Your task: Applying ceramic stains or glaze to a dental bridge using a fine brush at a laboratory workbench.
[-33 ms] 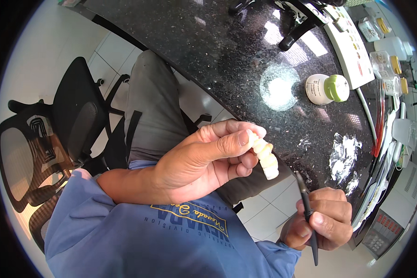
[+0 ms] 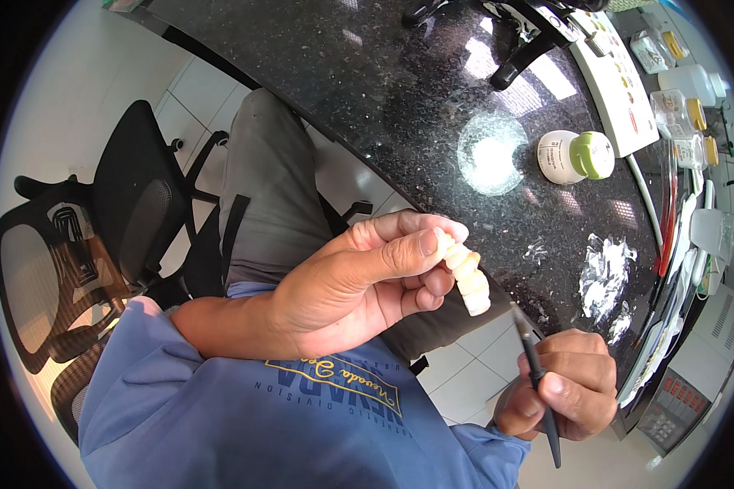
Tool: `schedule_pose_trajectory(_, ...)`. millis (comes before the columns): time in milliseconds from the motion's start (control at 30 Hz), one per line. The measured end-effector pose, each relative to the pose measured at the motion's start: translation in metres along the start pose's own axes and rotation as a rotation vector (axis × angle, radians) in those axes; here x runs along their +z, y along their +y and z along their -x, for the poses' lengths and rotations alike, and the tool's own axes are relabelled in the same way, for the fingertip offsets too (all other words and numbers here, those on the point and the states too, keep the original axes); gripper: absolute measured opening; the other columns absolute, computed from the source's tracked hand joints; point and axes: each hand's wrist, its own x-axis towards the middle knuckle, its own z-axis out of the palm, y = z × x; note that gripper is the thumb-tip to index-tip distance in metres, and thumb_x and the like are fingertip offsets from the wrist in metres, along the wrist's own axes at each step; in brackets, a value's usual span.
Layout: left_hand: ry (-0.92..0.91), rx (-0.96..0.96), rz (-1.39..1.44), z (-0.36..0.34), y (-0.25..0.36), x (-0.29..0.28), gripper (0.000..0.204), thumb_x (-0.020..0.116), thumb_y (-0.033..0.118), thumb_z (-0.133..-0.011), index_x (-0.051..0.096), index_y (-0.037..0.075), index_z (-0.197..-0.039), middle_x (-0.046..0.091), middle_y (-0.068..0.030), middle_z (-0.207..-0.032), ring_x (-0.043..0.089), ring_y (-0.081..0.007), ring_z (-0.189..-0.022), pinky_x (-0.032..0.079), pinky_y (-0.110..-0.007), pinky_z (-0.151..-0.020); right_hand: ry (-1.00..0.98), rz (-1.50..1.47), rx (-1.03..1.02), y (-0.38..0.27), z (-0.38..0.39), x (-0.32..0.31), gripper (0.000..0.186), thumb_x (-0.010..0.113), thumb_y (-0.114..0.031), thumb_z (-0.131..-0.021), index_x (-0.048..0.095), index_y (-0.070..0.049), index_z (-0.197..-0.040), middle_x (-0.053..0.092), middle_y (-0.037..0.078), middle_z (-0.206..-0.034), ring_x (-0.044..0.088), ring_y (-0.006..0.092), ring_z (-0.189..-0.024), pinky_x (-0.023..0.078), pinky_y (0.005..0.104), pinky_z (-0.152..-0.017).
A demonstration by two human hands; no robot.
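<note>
My left hand (image 2: 383, 273) is closed, pinching a cream-coloured dental bridge (image 2: 467, 277), a curved row of several tooth shapes, by its upper end between thumb and fingers. The other end of the bridge hangs free, pointing down. My right hand (image 2: 571, 387) grips a slim black-handled brush (image 2: 538, 371) like a pen. Its narrow tip points up and to the left, a short way right of the bridge's lower end and apart from it. The tip is too small to see what is on it.
On the dark speckled counter (image 2: 367, 106) stands a white jar with a green lid (image 2: 575, 156), beside a round bright glass dish (image 2: 492, 153). White smears (image 2: 605, 277) lie nearer me. A white palette (image 2: 616, 98) and several yellow-lidded jars (image 2: 673, 114) line the right. Black chairs (image 2: 130, 187) stand left.
The brush tip has shifted slightly left, toward the lower end of the dental bridge. My left hand and the bridge stay in place.
</note>
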Motion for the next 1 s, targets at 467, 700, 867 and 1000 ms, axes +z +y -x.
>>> schedule_pose_trajectory(467, -0.012, -0.009, -0.039, -0.0004, 0.0016, -0.0017, 0.023, 0.057, 0.019, -0.091, 0.053, 0.007, -0.109, 0.056, -0.0058, -0.097, 0.055, -0.0133, -0.086, 0.047, -0.030, -0.081, -0.064, -0.015, -0.057, 0.0035, -0.0015, 0.0019, 0.022, 0.059, -0.004, -0.073, 0.058, -0.002, -0.095, 0.051, 0.005, -0.067, 0.051, 0.0134, -0.056, 0.044, 0.0234, -0.045)
schedule_pose_trajectory(700, -0.035, -0.011, -0.054, -0.0002, 0.0015, -0.0025, 0.023, 0.057, 0.020, -0.091, 0.053, 0.008, -0.110, 0.056, -0.0054, -0.100, 0.054, -0.0129, -0.090, 0.045, -0.028, -0.081, -0.059, 0.031, -0.037, -0.0001, -0.0004, 0.0003, 0.021, 0.062, -0.006, -0.075, 0.058, -0.002, -0.096, 0.052, 0.005, -0.068, 0.051, 0.0135, -0.056, 0.044, 0.0234, -0.046)
schedule_pose_trajectory(867, -0.029, -0.010, -0.058, 0.0002, 0.0016, -0.0016, 0.023, 0.057, 0.020, -0.091, 0.053, 0.008, -0.110, 0.056, -0.0053, -0.100, 0.054, -0.0132, -0.090, 0.045, -0.027, -0.081, -0.063, -0.036, -0.008, 0.0019, -0.0002, -0.0001, 0.021, 0.063, -0.007, -0.077, 0.058, -0.003, -0.097, 0.053, 0.006, -0.069, 0.051, 0.0136, -0.057, 0.045, 0.0238, -0.047)
schedule_pose_trajectory(1000, -0.001, -0.004, -0.015, -0.0011, -0.0003, 0.0002, 0.023, 0.057, 0.018, -0.091, 0.055, 0.005, -0.111, 0.058, -0.0054, -0.094, 0.054, -0.0113, -0.084, 0.046, -0.025, -0.078, -0.047, -0.037, -0.010, 0.0016, 0.0007, 0.0006, 0.023, 0.065, -0.008, -0.077, 0.058, -0.002, -0.098, 0.054, 0.006, -0.070, 0.051, 0.0139, -0.057, 0.045, 0.0244, -0.047)
